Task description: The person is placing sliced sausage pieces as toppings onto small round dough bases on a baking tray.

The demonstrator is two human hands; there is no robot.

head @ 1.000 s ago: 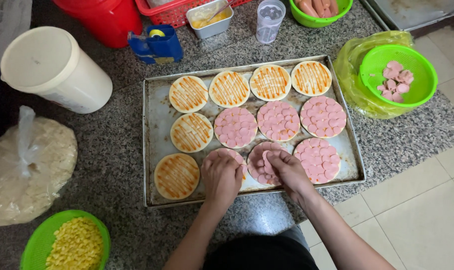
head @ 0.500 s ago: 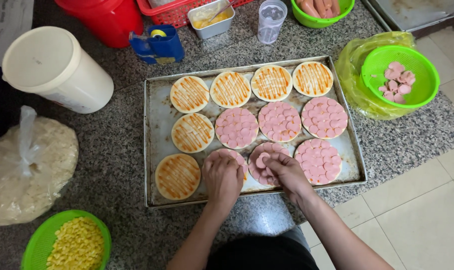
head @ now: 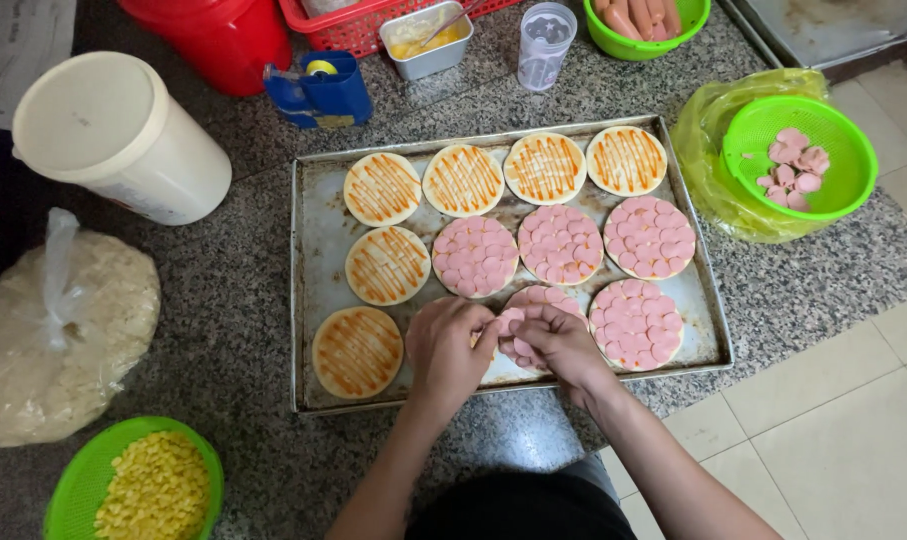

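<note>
Scene is evenly and brightly lit from above; soft shadows only. Mild glare is seen on the baking tray (head: 318, 290). Focus is sharp; edges are slightly bent.

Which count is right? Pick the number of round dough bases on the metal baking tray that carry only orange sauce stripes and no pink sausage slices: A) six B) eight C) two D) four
A: six round dough bases on the metal baking tray show only sauce stripes, four along the far row, one in the middle row, one at the near left.
</note>
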